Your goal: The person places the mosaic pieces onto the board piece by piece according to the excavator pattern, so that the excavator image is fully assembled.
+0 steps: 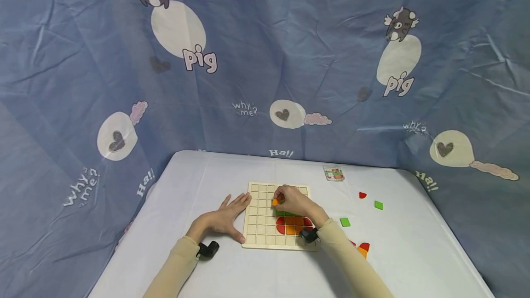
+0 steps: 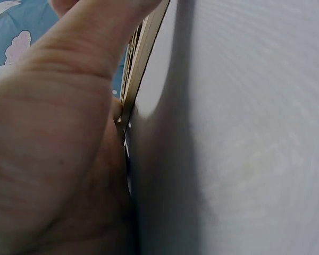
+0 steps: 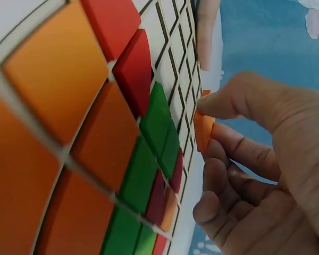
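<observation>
A wooden grid board (image 1: 258, 245) lies on the white table, with orange, red and green pieces set in its right part. My right hand (image 1: 295, 200) is over the board's upper middle. In the right wrist view the thumb and forefinger of that hand (image 3: 276, 154) pinch an orange piece (image 3: 204, 126) at the grid, the other fingers curled beneath. My left hand (image 1: 227, 217) rests with spread, straight fingers along the board's left edge; in the left wrist view the hand (image 2: 53, 127) lies beside the board's side (image 2: 143, 53).
A small picture card (image 1: 333, 173) lies behind the board to the right. On the table's right are a red piece (image 1: 362, 195), green pieces (image 1: 378, 205) (image 1: 345, 222), and red and orange pieces (image 1: 363, 248) near my right sleeve. A blue printed cloth (image 1: 256, 59) hangs behind.
</observation>
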Demonstrator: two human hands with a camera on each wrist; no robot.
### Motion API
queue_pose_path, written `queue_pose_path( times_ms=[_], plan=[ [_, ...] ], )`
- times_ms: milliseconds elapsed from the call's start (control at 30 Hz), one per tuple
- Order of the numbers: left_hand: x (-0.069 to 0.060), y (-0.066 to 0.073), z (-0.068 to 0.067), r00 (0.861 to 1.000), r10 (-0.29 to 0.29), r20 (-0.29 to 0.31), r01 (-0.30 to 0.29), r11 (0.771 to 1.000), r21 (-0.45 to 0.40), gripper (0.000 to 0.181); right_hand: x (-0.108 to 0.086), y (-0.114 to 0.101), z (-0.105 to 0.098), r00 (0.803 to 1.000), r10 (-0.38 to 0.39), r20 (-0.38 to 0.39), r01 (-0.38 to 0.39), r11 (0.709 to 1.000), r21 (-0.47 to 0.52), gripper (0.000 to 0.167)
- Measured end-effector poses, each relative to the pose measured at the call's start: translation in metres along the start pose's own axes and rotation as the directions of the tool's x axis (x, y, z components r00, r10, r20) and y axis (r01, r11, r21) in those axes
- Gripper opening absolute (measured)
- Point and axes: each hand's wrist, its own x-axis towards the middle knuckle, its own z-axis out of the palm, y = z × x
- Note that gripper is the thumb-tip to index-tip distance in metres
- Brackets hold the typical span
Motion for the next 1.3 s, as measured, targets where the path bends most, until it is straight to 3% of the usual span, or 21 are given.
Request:
queue_pose_path(
  times_ms=[233, 533, 1067, 1300],
  plan=[
    [0.001, -0.002, 0.001, 1.0, 0.0, 0.002, 0.0, 1.0, 0.005, 0.132, 0.013, -0.003, 0.009, 0.999, 0.019, 0.039, -0.019, 1.0, -0.013, 0.021],
    [0.0, -0.001, -0.002, 1.0, -0.001, 0.001, 0.001, 1.0, 0.001, 0.131, 0.018, -0.001, 0.007, 0.999, 0.018, 0.049, -0.02, 0.999, 0.037, 0.019],
    [0.002, -0.003, 0.001, 1.0, 0.006, 0.002, -0.006, 1.0, -0.01, 0.132, 0.017, -0.005, 0.008, 0.998, 0.048, 0.03, -0.048, 0.999, 0.004, 0.012],
    [0.001, -0.004, 0.002, 1.0, 0.0, -0.002, 0.0, 1.0, 0.005, 0.133, 0.013, 0.0, 0.005, 0.999, 0.029, 0.03, -0.031, 0.998, 0.049, 0.018]
  ],
)
